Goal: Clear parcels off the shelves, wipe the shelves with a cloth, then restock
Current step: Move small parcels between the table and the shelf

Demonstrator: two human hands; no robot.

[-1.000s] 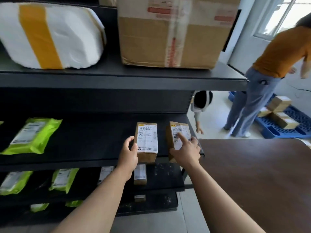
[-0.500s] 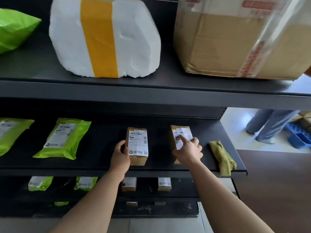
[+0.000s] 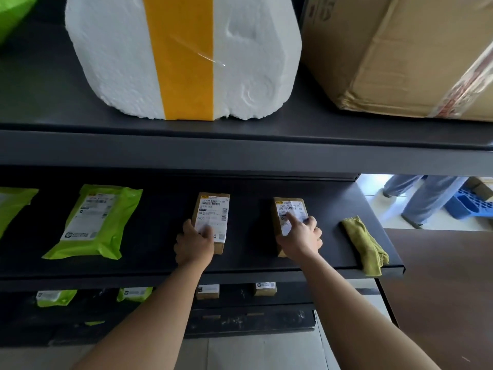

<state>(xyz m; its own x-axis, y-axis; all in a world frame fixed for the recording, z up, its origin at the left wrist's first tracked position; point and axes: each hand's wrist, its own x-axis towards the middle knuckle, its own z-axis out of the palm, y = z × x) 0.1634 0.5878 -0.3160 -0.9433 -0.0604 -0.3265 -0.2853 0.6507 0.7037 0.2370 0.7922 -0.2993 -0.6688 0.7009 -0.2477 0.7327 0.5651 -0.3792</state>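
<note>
Reaching onto the middle shelf (image 3: 149, 264), the person has one small brown parcel under each hand. The left hand (image 3: 194, 244) grips the near end of the left parcel (image 3: 213, 209), thumb lying across its white label and fingers wrapped down its left side. The right hand (image 3: 300, 240) holds the right parcel (image 3: 289, 209), forefinger stretched flat along the label while the other fingers curl over the right edge. Both parcels lie flat on the shelf, labels up, well apart from each other.

Just beyond the right hand, towards the shelf's end, a yellow-green cloth (image 3: 365, 244) lies crumpled, one corner drooping over the front lip. Out past the left hand sits a green mailer bag (image 3: 93, 222), label up. Directly above both hands, on the upper shelf, stand a white foam box (image 3: 106, 54) banded with yellow tape and, to its right, a big cardboard carton (image 3: 400, 49). Behind the cloth, someone's trousered legs (image 3: 424, 198) stand beside a blue pallet (image 3: 466, 206).
</note>
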